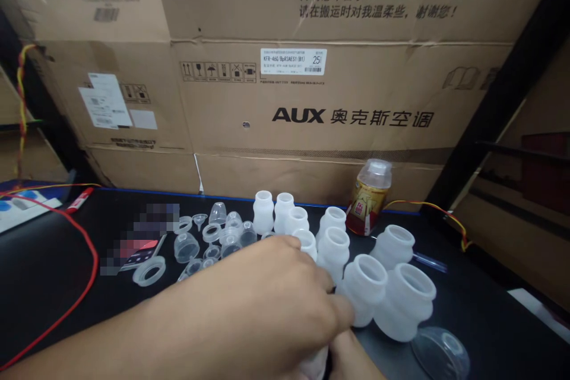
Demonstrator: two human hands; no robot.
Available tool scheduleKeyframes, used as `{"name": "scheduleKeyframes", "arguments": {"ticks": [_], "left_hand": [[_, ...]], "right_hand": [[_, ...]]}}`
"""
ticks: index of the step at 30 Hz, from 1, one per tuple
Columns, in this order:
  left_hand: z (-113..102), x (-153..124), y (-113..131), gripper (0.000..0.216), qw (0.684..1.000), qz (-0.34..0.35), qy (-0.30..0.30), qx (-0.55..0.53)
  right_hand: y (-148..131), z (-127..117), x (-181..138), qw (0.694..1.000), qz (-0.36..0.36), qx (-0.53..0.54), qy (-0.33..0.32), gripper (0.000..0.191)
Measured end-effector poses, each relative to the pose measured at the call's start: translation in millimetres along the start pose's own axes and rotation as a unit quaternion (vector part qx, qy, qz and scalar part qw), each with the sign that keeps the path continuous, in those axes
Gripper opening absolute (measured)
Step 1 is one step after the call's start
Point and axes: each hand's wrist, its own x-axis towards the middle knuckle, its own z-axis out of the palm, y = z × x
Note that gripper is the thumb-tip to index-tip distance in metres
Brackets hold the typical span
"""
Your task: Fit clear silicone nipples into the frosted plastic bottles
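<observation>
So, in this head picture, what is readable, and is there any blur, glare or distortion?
Head view, centre: the AUX lettering on the carton is readable; head view, lower middle: the left hand looks soft, perhaps from motion; head view, lower right: the clear dome carries small highlights; head view, right: the dark post leans, probably wide-angle stretch.

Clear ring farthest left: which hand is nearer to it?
Left. The left hand is right of the clear ring; the right hand is farther right, at the bottom edge.
</observation>
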Motion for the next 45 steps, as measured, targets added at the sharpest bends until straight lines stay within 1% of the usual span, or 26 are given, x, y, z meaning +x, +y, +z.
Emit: {"name": "scheduleKeyframes", "arguments": {"ticks": [3,5,8,10,11,13,16,19,22,24,28,33,37,41,43,45], "left_hand": [[-9.7,-6.8,-1.6,0.036,0.998,-0.054,-0.030,-0.031],[-17.9,-12.7,-7.5,0.040,0.994,-0.083,-0.025,-0.060],[-36.4,-27.6,-24.8,0.041,0.983,-0.131,0.023,-0.130],[-49.8,-41.2,-40.0,0.037,0.970,-0.155,0.073,-0.172],[-55.4,-48.0,-47.9,0.033,0.968,-0.161,0.104,-0.163],[-62.6,-59.2,-63.0,0.031,0.962,-0.193,0.141,-0.131],[-61.6,-65.4,-81.5,0.033,0.953,-0.244,0.152,-0.094],[-50.4,-60.6,-94.8,0.032,0.952,-0.265,0.125,-0.089],[-37.5,-53.4,-105.1,0.033,0.956,-0.262,0.068,-0.116],[-30.9,-50.3,-111.2,0.035,0.956,-0.257,0.039,-0.134],[-22.3,-46.2,-119.7,0.037,0.956,-0.251,0.012,-0.150],[-13.7,-38.4,-121.5,0.041,0.958,-0.227,-0.029,-0.175],[-8.9,-34.3,-118.9,0.045,0.957,-0.229,-0.051,-0.170],[-7.4,-34.2,-117.1,0.050,0.954,-0.239,-0.072,-0.165],[-6.6,-34.5,-116.4,0.052,0.954,-0.241,-0.078,-0.162],[-5.7,-34.3,-115.2,0.053,0.953,-0.243,-0.083,-0.161]], "right_hand": [[-0.1,0.4,12.1,1.000,0.020,0.020,0.013,0.063],[-6.8,-0.8,18.8,0.997,0.039,0.072,0.015,0.067],[-15.2,-2.1,22.6,0.984,0.052,0.169,-0.001,0.059],[-13.6,-0.4,21.3,0.979,0.045,0.197,0.003,0.061],[-10.7,1.5,20.0,0.978,0.041,0.205,0.013,0.063],[-3.3,6.4,17.1,0.973,0.030,0.223,0.042,0.062],[4.5,12.2,13.4,0.971,0.040,0.225,0.064,0.058],[5.5,12.3,11.4,0.978,0.086,0.178,0.069,0.065],[4.3,9.9,10.9,0.981,0.109,0.144,0.073,0.074],[3.8,8.8,11.0,0.981,0.107,0.141,0.076,0.078],[-1.1,7.8,13.2,0.982,0.100,0.136,0.089,0.087],[-18.2,4.7,21.6,0.971,0.138,0.159,0.109,0.098],[-28.3,-1.0,29.1,0.976,0.137,0.135,0.102,0.087],[-33.5,-9.0,36.1,0.975,0.158,0.118,0.106,0.078],[-33.9,-13.3,39.1,0.977,0.158,0.102,0.103,0.067],[-32.5,-17.1,40.9,0.982,0.148,0.074,0.091,0.051]]}}
